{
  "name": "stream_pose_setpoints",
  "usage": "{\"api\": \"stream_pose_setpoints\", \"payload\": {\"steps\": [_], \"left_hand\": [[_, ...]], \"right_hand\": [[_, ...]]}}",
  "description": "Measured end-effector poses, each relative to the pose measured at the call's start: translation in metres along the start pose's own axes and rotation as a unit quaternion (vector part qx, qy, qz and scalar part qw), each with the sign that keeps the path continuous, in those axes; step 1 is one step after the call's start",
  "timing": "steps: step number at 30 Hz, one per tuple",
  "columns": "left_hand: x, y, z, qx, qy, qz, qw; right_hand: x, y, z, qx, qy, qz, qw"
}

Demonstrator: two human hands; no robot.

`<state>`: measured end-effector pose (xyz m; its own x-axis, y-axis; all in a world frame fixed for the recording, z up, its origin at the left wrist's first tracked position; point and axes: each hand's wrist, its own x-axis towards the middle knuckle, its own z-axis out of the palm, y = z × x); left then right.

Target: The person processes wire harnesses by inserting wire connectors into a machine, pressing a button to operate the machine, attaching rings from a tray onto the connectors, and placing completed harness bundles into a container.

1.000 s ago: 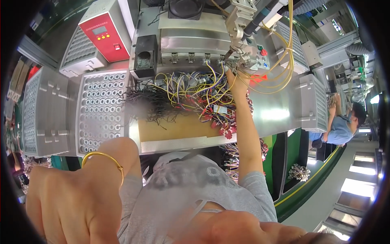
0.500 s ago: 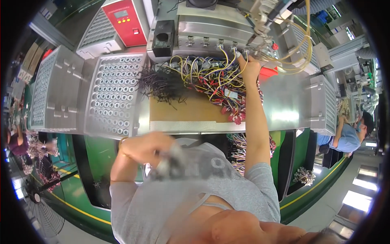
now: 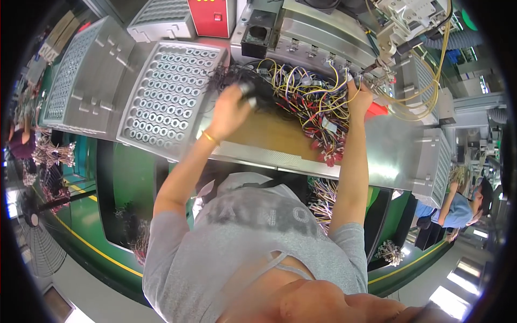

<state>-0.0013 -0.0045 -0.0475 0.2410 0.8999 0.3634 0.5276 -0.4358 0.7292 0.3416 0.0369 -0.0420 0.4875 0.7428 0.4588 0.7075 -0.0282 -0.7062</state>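
My left hand [image 3: 230, 114], with white covers on its fingertips, is over the near edge of a tangled pile of thin black wires [image 3: 259, 91]. Its thumb and forefinger look a little apart, with nothing visible between them. At the front of the metal bench machine [image 3: 328, 35], my right hand [image 3: 360, 99] is closed on a yellow-and-white wire lead [image 3: 349, 77] beside a row of small metal fittings [image 3: 312, 51]. Below it spreads a heap of wire harnesses [image 3: 315, 102] in yellow, white, red and dark colours, with red connectors at the near end.
A tray of ring-shaped parts [image 3: 167, 89] lies left of a brown board [image 3: 264, 134]. Stacked trays [image 3: 86, 81] stand farther left. Beside the machine are a black box [image 3: 257, 35] and a red control box [image 3: 210, 16]. Yellow tubes [image 3: 431, 102] hang at right; a co-worker [image 3: 449, 207] stands beyond.
My left hand has gone from in front of my chest up and forward to the black wires. My right hand stays at the machine's fittings. The whole view has shifted and tilted.
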Motion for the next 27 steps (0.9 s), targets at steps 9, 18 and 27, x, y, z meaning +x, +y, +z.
{"api": "stream_pose_setpoints", "payload": {"steps": [9,18,27], "left_hand": [[0.010,-0.017,-0.006,0.103,0.006,0.134,0.986],[-0.059,0.028,-0.034,0.017,0.105,0.026,0.994],[-0.042,0.053,0.018,-0.167,-0.076,0.088,0.979]], "right_hand": [[-0.002,-0.005,-0.005,-0.005,-0.028,0.016,0.999],[0.000,0.019,0.003,0.010,-0.045,0.109,0.993],[0.003,-0.005,-0.004,-0.037,-0.021,0.054,0.998]]}}
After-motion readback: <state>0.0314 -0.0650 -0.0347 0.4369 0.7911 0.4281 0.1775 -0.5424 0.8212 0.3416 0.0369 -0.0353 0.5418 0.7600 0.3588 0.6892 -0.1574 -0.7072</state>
